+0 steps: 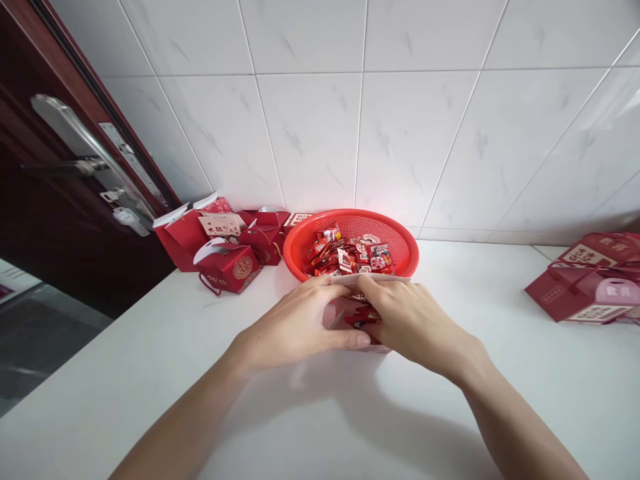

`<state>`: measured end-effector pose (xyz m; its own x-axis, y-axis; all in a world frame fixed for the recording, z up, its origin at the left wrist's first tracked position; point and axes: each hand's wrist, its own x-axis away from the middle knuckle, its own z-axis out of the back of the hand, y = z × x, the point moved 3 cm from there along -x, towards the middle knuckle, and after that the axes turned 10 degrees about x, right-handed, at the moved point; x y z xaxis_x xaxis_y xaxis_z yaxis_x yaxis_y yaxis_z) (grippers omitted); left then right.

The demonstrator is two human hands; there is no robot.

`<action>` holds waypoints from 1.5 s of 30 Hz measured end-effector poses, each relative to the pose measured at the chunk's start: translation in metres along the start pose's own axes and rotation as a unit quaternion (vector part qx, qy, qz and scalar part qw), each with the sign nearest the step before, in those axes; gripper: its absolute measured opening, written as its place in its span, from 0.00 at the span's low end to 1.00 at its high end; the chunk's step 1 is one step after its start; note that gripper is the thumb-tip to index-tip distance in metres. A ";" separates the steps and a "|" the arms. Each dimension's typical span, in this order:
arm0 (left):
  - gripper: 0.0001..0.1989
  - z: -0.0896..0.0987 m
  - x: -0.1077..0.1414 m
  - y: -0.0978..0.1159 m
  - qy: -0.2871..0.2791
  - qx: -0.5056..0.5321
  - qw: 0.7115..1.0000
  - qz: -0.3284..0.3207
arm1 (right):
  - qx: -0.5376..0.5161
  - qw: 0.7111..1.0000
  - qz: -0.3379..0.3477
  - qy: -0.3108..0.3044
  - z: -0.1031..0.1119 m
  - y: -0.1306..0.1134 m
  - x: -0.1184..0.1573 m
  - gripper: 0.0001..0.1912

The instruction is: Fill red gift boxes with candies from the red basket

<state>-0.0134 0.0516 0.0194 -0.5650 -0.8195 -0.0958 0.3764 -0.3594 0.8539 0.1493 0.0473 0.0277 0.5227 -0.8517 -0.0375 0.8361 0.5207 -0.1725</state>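
A small open candy box [383, 348], pale on its visible faces, sits on the table with red-wrapped candies [361, 316] inside. My left hand [305, 320] curves around its left side, thumb along the near edge and fingers toward the far rim. From the right, my right hand [413, 323] reaches over the opening, its thumb and fingertips closed about the candies; the fingertips are partly hidden. Right behind the box stands a red plastic basket [407, 233] heaped with wrapped candies [350, 257].
Several red gift boxes [233, 267] stand at the back left by the wall. More red boxes [575, 287] are grouped on the right of the white table [165, 360]. A dark door [45, 220] with a metal handle is at the left, beside the tiled wall [310, 133].
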 end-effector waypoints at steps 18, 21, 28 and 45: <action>0.22 0.007 -0.011 -0.012 -0.005 0.046 0.998 0.038 | -0.154 0.987 0.015 -0.045 0.002 0.027 -0.006 0.03; 0.22 0.008 -0.010 -0.012 0.001 0.037 0.998 0.043 | -0.164 0.984 0.003 -0.069 0.004 0.033 -0.005 0.02; 0.20 0.011 -0.012 -0.013 -0.044 0.018 0.999 0.027 | -0.191 0.979 0.063 -0.035 0.004 0.035 -0.012 0.08; 0.11 0.015 -0.019 -0.009 0.029 0.048 0.998 0.025 | -0.363 0.921 0.078 -0.117 0.014 0.044 -0.007 0.10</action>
<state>-0.0172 0.0775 0.0215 -0.5029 -0.8607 -0.0788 0.3302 -0.2756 0.9028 0.1844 0.0764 0.0337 0.7197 -0.6896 0.0809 0.4604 0.3867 -0.7991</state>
